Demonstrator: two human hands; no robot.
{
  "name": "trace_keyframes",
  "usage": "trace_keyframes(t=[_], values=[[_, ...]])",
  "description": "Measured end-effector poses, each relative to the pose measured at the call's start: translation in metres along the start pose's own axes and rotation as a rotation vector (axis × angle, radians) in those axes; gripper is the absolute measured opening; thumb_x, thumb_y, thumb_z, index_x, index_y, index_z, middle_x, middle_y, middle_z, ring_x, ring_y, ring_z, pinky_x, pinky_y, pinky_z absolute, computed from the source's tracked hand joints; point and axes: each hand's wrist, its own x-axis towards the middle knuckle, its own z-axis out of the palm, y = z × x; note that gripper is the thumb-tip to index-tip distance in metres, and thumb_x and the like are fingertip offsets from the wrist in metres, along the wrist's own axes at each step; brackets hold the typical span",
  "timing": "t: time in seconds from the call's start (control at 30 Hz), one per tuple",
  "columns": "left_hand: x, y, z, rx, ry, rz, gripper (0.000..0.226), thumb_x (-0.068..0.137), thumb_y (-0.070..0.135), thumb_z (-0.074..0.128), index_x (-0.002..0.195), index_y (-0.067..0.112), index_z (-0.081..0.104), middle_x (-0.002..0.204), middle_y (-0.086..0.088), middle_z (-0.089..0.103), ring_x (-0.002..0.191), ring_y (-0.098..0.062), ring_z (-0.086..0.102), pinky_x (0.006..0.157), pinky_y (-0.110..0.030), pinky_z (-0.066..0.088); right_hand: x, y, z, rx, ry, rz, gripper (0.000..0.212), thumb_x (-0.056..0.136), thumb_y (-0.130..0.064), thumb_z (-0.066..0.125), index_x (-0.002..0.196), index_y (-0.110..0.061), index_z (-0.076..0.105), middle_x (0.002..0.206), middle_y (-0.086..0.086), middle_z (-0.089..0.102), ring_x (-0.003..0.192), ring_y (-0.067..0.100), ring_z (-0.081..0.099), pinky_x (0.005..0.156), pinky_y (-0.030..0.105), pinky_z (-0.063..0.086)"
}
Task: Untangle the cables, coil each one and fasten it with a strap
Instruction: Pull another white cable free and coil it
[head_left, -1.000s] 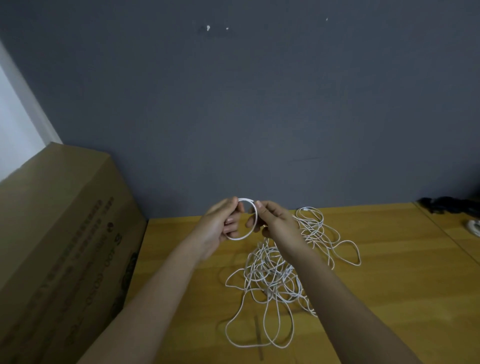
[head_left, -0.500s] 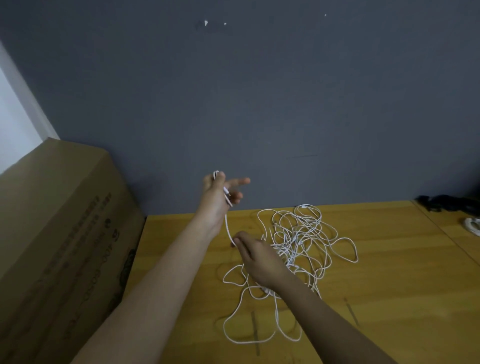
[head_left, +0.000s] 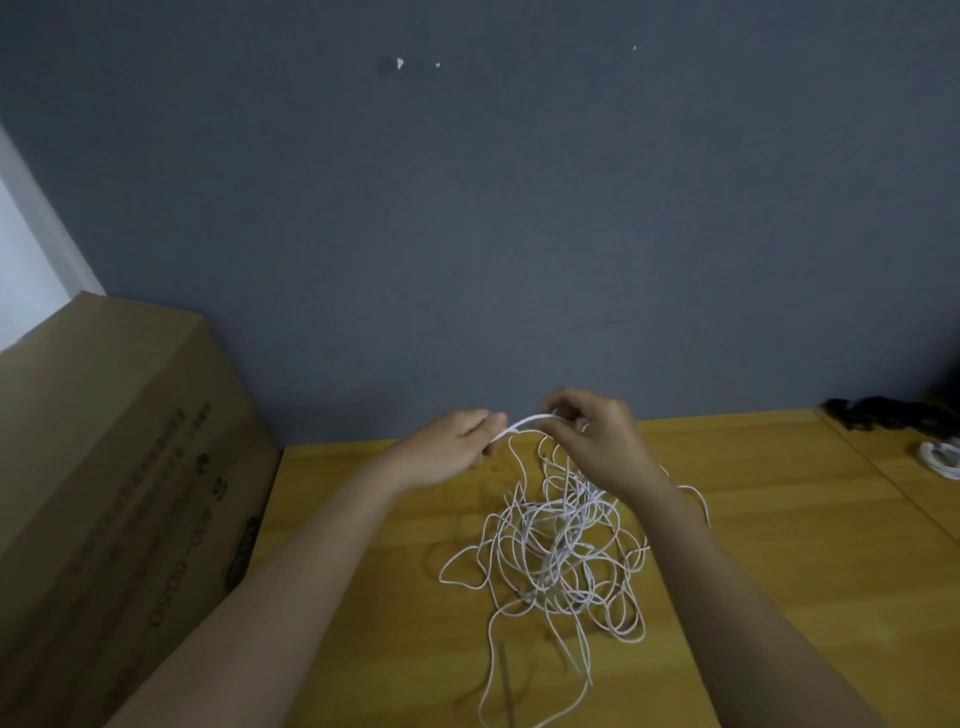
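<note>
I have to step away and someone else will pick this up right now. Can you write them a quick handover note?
Left hand: pinches one end of a short white cable stretch, raised above the table.
Right hand: fingers curled on the other end of that stretch.
Tangle of white cables: loose heap on the table, below and between the hands.
Dark items and a white bundle lie far right; whether the dark ones are straps cannot be told.
Done: no fastened coil visible in the work area.
Left: untangle, coil each cable, strap it.
</note>
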Motion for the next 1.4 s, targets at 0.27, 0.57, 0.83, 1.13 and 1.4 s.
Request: trace_keyframes(t=[0.27,0.57,0.83,1.13,1.4], values=[[0.009,0.019,-0.011,-0.674,0.066,-0.016,0.039,0.103,0.031,0.033,0.067,0.017,0.035,0.048,0.009,0.026,0.04,-0.005,0.019,0.043,-0.019,0.016,-0.006,0.037,0.029,0.029,-0.231,0.195,0.015,0.095,-0.029,0.057,0.087,-0.021,0.067,0.074,0.001,0.062,0.065,0.013,0.053,0.067,0.038,0.048],[0.049,0.119,-0.076,-0.758,0.367,0.273,0.037,0.105,0.03,0.029,0.071,0.017,0.035,0.046,0.011,0.028,0.039,-0.004,0.02,0.042,-0.019,0.02,0.103,-0.082,-0.085,0.703,0.524,-0.056,0.022,0.097,-0.004,0.049,0.08,-0.01,0.061,0.077,0.006,0.065,0.064,0.008,0.065,0.067,0.02,0.055],[0.055,0.187,-0.117,-0.586,0.427,0.393,0.036,0.104,0.028,0.035,0.071,0.015,0.043,0.053,0.006,0.029,0.045,-0.006,0.027,0.052,-0.02,0.03,0.129,-0.124,-0.153,0.535,0.606,-0.059,0.017,0.097,-0.008,0.05,0.088,-0.005,0.064,0.082,0.007,0.066,0.064,0.01,0.06,0.069,0.02,0.054],[0.026,0.181,-0.092,-0.917,0.161,0.377,0.041,0.103,0.038,0.03,0.069,0.017,0.038,0.044,0.011,0.024,0.038,-0.004,0.02,0.043,-0.017,0.022,0.105,-0.083,-0.119,-0.014,0.504,0.029,0.018,0.096,-0.024,0.053,0.087,-0.017,0.067,0.058,-0.004,0.049,0.06,0.018,0.046,0.054,0.029,0.03],[0.027,0.127,-0.055,-1.056,0.277,0.259,0.03,0.106,0.024,0.027,0.079,0.016,0.038,0.05,0.009,0.04,0.038,-0.006,0.03,0.047,-0.018,0.031,0.041,-0.053,-0.024,-0.341,-0.014,-0.177,0.025,0.099,-0.034,0.047,0.088,-0.017,0.06,0.079,0.006,0.055,0.072,0.025,0.05,0.059,0.031,0.029]])
